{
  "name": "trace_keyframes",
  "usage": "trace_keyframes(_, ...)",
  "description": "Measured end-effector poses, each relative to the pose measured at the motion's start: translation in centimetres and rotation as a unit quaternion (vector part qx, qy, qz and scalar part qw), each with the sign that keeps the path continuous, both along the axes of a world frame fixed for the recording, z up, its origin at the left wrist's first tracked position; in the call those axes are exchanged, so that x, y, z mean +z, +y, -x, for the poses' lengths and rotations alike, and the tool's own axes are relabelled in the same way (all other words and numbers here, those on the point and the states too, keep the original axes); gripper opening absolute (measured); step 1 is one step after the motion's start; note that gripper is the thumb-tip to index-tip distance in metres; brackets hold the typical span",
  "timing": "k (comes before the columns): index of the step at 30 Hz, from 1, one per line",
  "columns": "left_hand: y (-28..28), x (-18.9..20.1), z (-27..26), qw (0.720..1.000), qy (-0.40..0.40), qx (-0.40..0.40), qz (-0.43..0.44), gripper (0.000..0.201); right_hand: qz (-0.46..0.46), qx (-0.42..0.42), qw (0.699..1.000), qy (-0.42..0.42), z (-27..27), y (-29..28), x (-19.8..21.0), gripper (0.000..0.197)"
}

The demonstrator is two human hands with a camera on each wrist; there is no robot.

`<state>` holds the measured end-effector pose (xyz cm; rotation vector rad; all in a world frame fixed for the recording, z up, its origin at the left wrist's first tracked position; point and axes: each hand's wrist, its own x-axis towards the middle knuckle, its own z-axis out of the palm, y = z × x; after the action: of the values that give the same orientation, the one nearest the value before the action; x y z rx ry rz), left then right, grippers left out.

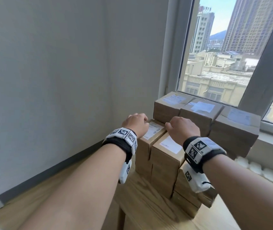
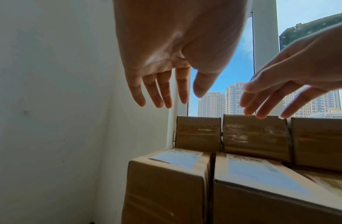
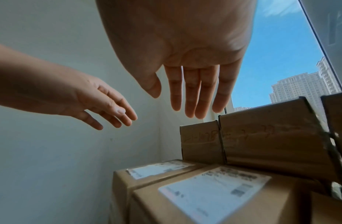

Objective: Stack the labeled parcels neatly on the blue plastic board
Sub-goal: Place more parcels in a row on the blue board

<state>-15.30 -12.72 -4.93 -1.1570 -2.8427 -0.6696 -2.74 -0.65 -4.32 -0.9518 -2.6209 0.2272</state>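
Note:
Brown cardboard parcels with white labels stand stacked in the room's corner under the window. The front row tops out with a left parcel [image 1: 150,135] and a right parcel [image 1: 167,146]; a taller back row [image 1: 197,113] rises behind. My left hand [image 1: 135,123] hovers over the left parcel, and my right hand [image 1: 182,128] over the right one. Both wrist views show the fingers of the left hand [image 2: 162,91] and the right hand [image 3: 193,94] straight and spread above the labels, holding nothing and not touching. The blue board is hidden from every view.
A grey wall [image 1: 49,72] closes the left side and a window [image 1: 223,55] with its sill sits behind the stack. Wooden floor [image 1: 140,205] lies in front. A white radiator [image 1: 265,171] runs under the sill at right.

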Motion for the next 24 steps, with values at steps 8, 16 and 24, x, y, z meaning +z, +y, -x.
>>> trace_keyframes(8,5.1,1.0,6.2,0.997,-0.071,-0.012,-0.03,0.04,-0.002,-0.015,1.0,0.003,5.4,4.1,0.5,0.032)
trace_keyframes(16,12.0,2.3,12.8,0.988,-0.139,-0.058,-0.015,0.064,-0.011,-0.073,0.997,0.027,10.1,7.7,1.8,0.024)
trace_keyframes(24,18.9,0.8,16.1,0.944,-0.317,-0.091,-0.006,0.084,0.003,-0.157,0.987,0.032,12.9,10.6,1.9,0.026)
